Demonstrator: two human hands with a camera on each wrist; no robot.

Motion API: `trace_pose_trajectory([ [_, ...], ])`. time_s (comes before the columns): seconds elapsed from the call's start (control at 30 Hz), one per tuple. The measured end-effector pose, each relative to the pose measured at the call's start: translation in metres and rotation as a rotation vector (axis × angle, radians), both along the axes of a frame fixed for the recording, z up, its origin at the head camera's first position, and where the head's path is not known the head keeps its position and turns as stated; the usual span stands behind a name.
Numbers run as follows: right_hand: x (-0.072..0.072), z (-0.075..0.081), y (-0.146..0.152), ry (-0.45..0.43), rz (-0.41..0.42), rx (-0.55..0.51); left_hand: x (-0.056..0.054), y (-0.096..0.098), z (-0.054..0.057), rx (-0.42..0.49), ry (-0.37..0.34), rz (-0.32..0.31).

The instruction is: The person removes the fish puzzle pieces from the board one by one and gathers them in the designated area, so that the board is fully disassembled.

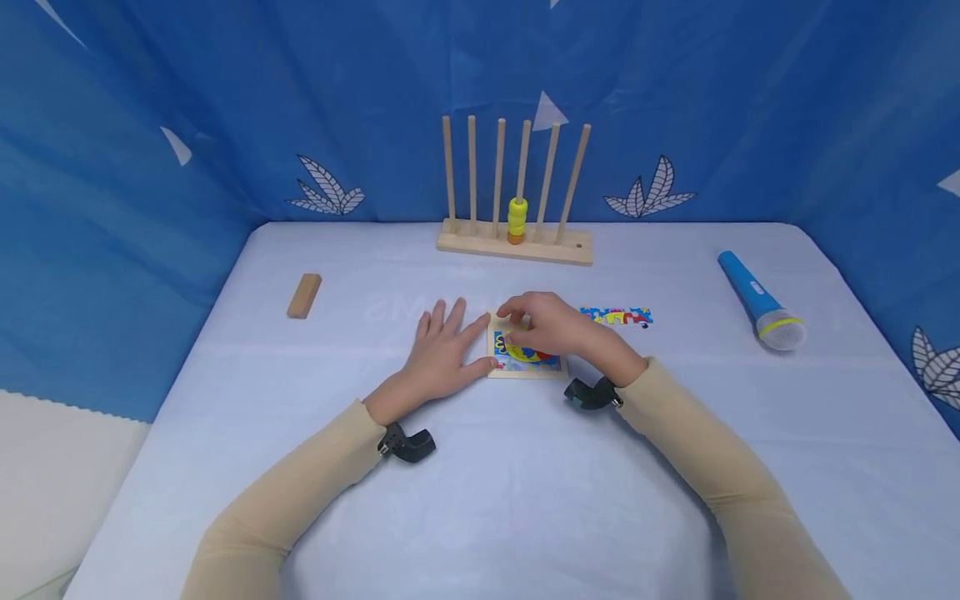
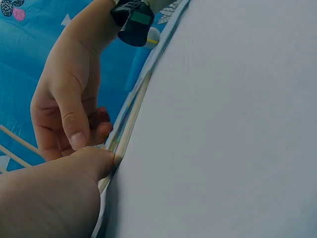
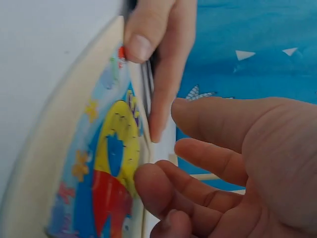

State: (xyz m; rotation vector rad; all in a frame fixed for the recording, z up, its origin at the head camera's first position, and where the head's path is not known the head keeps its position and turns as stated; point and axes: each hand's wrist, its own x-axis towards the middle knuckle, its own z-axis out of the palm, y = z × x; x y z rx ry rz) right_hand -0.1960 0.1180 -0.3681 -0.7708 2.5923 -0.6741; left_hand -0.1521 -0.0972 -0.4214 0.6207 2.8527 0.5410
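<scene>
A small jigsaw puzzle (image 1: 528, 365) in a pale wooden frame lies mid-table, showing a yellow and red sea creature on blue. My left hand (image 1: 446, 354) rests beside it with fingers spread; thumb and index fingertip are right at the frame's left edge. Over the puzzle's upper part hovers my right hand (image 1: 551, 325), fingers loosely bent and thumb apart from them. In the right wrist view nothing shows between the fingers of the right hand (image 3: 218, 163). That hand hides the puzzle's upper area in the head view. Loose puzzle pieces (image 1: 617, 317) lie to the right, partly behind my wrist.
At the back stands a wooden peg rack (image 1: 517, 246) with upright rods and several yellow and orange beads on one. A wooden block (image 1: 304, 296) lies at the left. On the right is a blue toy microphone (image 1: 757, 296). Blue curtains enclose the white table.
</scene>
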Motion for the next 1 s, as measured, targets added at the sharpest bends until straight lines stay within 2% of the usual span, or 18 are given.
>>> trace_pose_trajectory([
  [0.3,0.003,-0.011,-0.005,0.036,0.038,0.02,-0.001,0.0,0.001,0.011,0.007,-0.007],
  [1.0,0.007,-0.015,-0.007,0.066,0.027,0.003,-0.001,0.0,0.002,0.01,-0.003,0.001],
])
